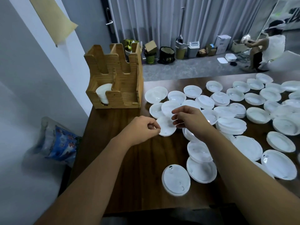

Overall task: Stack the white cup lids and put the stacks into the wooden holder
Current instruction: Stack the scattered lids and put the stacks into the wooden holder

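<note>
Left hand (142, 127) pinching the edge of one white lid (166, 126), grip narrow; right hand (189, 118) over the same lid, fingers loosely curled, grip on it unclear. Loose lids (243, 111) scattered across the dark tabletop (129, 168). Wooden holder (115, 77) at far left, one lid stack (103, 93) inside its front-left slot.

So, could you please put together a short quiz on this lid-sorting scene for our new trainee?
1. True or false: the wooden holder already has lids in its front left slot.
2. Which of the two hands pinches the edge of a lid: A) left hand, B) right hand?
3. Fill in: most loose lids lie on the table to the ____ of the holder.

Key
1. True: a stack of lids stands there.
2. A; the right hand is over the lid with loosely bent fingers.
3. Right.
</note>
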Tool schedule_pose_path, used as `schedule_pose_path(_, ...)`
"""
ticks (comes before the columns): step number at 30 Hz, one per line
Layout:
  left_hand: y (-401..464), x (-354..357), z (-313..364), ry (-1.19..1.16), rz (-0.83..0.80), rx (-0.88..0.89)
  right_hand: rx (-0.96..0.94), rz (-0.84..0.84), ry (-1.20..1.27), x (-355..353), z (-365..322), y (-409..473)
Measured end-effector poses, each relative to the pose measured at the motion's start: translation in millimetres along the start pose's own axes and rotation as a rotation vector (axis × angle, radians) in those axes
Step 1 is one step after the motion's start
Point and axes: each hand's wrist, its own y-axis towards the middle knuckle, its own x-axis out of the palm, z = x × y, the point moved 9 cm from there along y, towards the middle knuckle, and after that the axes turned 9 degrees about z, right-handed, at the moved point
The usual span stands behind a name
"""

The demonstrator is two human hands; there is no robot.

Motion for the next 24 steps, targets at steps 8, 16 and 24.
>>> schedule_pose_path(8,-68,72,27,0.157,-0.620,-0.066,-0.036,-0.007,0.044,-10,-1,-16)
schedule_pose_path(16,-69,81,26,0.218,-0.561,-0.090,-0.058,-0.011,0.042,-13,-4,-16)
schedule_pose_path(24,-37,29,19,-0.067,-0.300,-0.136,-0.047,-0.032,0.075,-12,-2,-2)
